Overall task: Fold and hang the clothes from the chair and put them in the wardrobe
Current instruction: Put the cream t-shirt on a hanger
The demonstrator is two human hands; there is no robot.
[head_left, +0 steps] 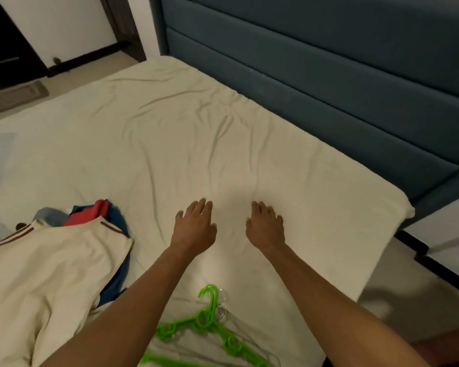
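Two hands: left [195,225], right [265,226], fingers relaxed, empty; clothes pile [56,266] left, green hangers [210,321] near.

The bed [170,133], under a wrinkled cream sheet, carries a heap of clothes [56,268] at eight o'clock (a cream garment on top, blue and red beneath) and green hangers [210,321] at six o'clock.

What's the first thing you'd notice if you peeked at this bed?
Two bare hands, the left hand and right hand, stretch out over the cream sheet. Bright green hangers lie near the bed's close edge between the arms, and a pile of clothes sits to the left.
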